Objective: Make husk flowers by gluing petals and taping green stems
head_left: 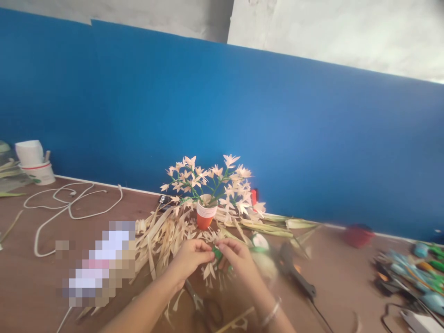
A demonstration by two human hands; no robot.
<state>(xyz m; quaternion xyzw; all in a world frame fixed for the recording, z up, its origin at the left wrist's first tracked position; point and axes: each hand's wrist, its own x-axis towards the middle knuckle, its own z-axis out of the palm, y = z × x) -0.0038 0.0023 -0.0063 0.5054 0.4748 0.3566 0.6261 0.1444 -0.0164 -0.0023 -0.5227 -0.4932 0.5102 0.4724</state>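
My left hand (192,259) and my right hand (237,256) meet at the middle of the table. Fingers and thumbs pinch a small green-wrapped stem (217,253) between them. Pale husk flowers (209,272) show just below the fingertips, apparently on this stem. Right behind the hands stands an orange and white cup (205,218) holding branches of pale star-shaped flowers (194,178) on green stems. Dark-handled scissors (198,303) lie under my forearms. A blurred white and green roll-like object (261,243) is just beyond my right hand.
Dried husk strips (166,231) spread around the cup. A dark glue gun (294,273) lies to the right, near a red bowl (359,235) and tangled coloured items (416,273). On the left are a white cable (71,215), a pixelated object (100,263) and stacked white cups (36,164). A blue wall panel (208,101) rises behind.
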